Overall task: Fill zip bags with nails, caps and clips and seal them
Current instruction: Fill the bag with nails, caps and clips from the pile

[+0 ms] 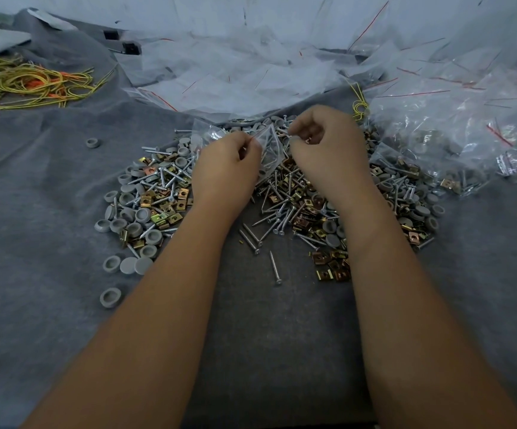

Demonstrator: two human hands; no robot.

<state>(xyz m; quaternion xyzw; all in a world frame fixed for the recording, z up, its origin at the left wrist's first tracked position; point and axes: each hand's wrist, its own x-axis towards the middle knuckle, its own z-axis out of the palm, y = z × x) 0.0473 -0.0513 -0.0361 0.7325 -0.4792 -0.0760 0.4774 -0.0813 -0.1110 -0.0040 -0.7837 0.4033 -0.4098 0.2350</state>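
— Head view: what are your hands doing?
— My left hand [224,164] pinches a zip bag [269,147] above the parts pile [282,193]; my right hand [322,144] fingers are curled around small parts.
— Progress?
— Filled bags [467,144] lie right; plenty remains loose.

Packing workbench: felt cover [49,187], piled zip bags [251,72], loose hardware [158,205].

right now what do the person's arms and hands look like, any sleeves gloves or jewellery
Both arms are bare from the bottom edge of the head view up to the hands: no sleeves show anywhere in the frame. The left hand and the right hand wear no gloves, and no watch, bracelet or band shows at either wrist. No ring is visible on the fingers that show, though several fingertips are curled out of sight.
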